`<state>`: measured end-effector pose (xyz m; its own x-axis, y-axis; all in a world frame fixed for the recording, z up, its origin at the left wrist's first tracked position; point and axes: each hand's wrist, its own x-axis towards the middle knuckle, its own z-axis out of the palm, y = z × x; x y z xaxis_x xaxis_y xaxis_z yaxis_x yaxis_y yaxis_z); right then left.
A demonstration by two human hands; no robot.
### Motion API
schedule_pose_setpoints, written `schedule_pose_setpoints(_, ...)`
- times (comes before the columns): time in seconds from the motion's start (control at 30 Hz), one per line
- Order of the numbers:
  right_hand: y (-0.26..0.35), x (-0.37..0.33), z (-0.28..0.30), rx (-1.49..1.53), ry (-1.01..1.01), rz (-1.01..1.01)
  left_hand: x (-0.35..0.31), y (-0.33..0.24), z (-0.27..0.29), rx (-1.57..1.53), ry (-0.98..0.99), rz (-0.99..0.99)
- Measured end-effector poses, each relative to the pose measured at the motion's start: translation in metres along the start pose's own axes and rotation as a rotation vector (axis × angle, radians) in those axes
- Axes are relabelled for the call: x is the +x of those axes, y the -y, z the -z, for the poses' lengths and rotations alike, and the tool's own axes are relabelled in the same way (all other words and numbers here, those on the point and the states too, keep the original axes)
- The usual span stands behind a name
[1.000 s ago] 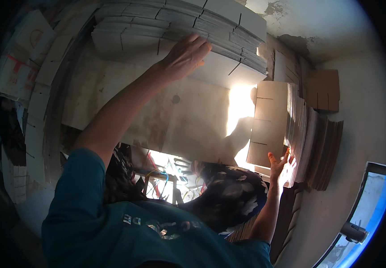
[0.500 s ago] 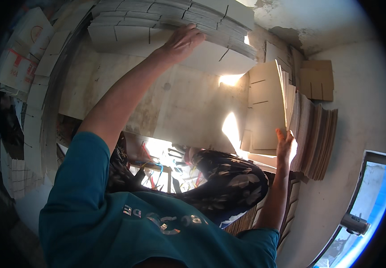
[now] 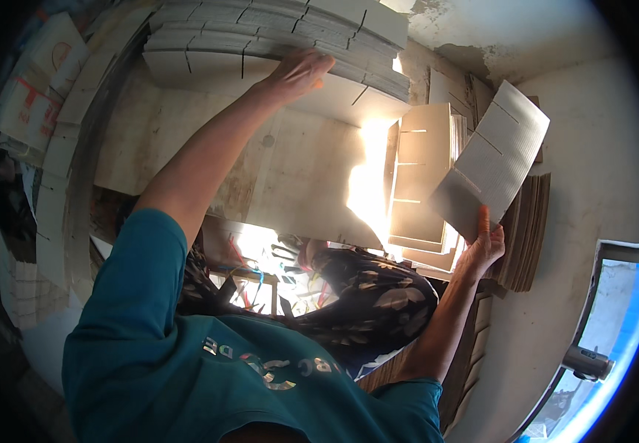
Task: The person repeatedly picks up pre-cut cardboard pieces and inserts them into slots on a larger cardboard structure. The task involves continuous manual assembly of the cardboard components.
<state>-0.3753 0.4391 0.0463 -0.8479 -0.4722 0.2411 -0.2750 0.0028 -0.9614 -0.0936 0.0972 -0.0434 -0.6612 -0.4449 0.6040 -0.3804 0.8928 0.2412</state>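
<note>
My right hand (image 3: 482, 251) is closed on the lower end of a short slotted cardboard divider (image 3: 494, 151), its thumb pressed to the face. This piece tilts to the right, its slots showing along one edge. Just left of it stands a stack of similar short dividers (image 3: 419, 177) on edge. My left hand (image 3: 303, 74) reaches to the far side and is closed over the top edge of a long slotted cardboard strip (image 3: 209, 66). That strip leans at the front of a thick row of long strips (image 3: 275, 22); the fingertips are partly hidden.
A pale wooden board (image 3: 282, 177) lies in front of me, with bright sunlight at its right. More cardboard (image 3: 530, 236) stands against the right wall. At the left are tall cardboard stacks (image 3: 57, 199) and white cartons (image 3: 35, 103). A window (image 3: 593, 332) is at lower right.
My right hand has drawn one short divider off the stack, swinging it up and to the right. My left hand stays at the long strip, shifted only slightly.
</note>
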Motion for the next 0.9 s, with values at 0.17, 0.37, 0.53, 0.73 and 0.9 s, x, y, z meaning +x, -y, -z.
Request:
schedule_pose_setpoints(0.17,0.006,-0.016,-0.015,0.166,0.028,0.025,0.001,0.003,-0.004,0.038,0.012,-0.019)
schedule_pose_setpoints(0.37,0.027,-0.051,-0.061,-0.217,-0.049,0.357,0.001,0.0,0.002,-0.03,-0.036,-0.013)
schedule_pose_setpoints(0.53,0.011,-0.071,-0.09,-0.397,0.033,0.517,-0.001,-0.014,0.016,-0.115,0.061,0.068)
schedule_pose_setpoints(0.73,0.02,-0.088,-0.117,-0.419,0.185,0.528,-0.015,-0.052,0.033,-0.22,0.126,0.051)
schedule_pose_setpoints(0.9,0.024,-0.089,-0.12,-0.455,0.213,0.594,-0.017,-0.069,0.035,-0.158,0.131,-0.056)
